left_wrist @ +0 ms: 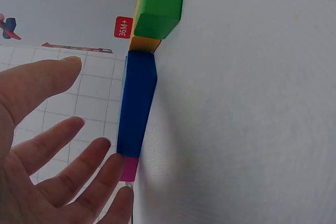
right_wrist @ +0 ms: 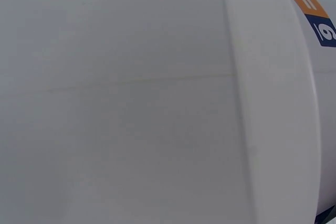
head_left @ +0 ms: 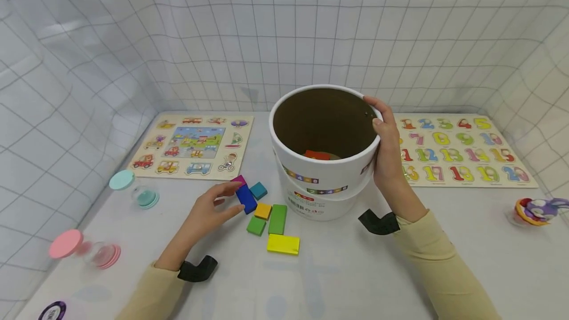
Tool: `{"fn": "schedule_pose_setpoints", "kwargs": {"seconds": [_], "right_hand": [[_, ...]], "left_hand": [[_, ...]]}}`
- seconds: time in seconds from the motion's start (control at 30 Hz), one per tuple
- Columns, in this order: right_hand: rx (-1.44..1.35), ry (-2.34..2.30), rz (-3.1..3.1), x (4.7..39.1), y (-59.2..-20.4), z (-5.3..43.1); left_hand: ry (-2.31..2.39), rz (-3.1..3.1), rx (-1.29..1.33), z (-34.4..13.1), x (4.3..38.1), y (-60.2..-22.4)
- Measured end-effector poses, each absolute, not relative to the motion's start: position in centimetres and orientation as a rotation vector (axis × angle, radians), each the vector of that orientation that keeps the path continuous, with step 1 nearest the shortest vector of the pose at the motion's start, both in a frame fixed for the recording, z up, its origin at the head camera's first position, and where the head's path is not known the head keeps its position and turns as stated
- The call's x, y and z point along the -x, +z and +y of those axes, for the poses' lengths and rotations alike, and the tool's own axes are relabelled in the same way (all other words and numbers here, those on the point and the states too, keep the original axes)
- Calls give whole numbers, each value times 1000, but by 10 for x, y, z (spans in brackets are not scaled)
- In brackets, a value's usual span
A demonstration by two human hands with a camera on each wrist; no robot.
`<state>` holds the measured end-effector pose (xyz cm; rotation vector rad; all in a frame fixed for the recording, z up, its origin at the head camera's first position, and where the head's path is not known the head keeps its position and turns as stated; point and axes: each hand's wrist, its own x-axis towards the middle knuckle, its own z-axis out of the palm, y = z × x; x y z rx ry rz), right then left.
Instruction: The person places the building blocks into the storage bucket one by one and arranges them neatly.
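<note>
A white bucket (head_left: 324, 206) stands upright in the middle of the table, with a red piece (head_left: 317, 155) visible inside. My right hand (head_left: 386, 149) grips its rim on the right side, the thumb near the inner edge. The bucket's wall (right_wrist: 136, 140) fills the right wrist view. My left hand (head_left: 206, 214) reaches around a blue block (head_left: 246, 198), fingers spread and relaxed; the left wrist view shows the palm and fingers beside that block (left_wrist: 137, 103). A magenta block (head_left: 239, 180) touches its far end. Close by lie teal (head_left: 259, 190), orange (head_left: 263, 211), green (head_left: 277, 219) and yellow (head_left: 283, 244) blocks.
Behind the left hand lies a vehicle puzzle board (head_left: 197, 142); a number puzzle board (head_left: 462, 154) is at back right. Mint (head_left: 146, 198) and pink (head_left: 106, 255) lidded clear containers stand at left. A purple toy (head_left: 535, 210) sits far right.
</note>
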<state>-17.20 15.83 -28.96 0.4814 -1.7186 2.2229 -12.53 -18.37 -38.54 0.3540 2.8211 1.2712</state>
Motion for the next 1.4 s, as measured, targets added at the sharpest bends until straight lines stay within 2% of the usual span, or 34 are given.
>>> {"fn": "schedule_pose_setpoints", "kwargs": {"seconds": [0.3, 0.77, 1.4], "right_hand": [[-507, 2232, -1702, 173, -287, 157], [-500, 2178, -1731, 176, -285, 160], [-449, 2104, -1833, 171, -291, 160]], "left_hand": [[1190, 2836, -388, -179, 133, -390], [1055, 2782, -461, -163, 124, -385], [980, 2705, -629, -182, 119, -394]]}}
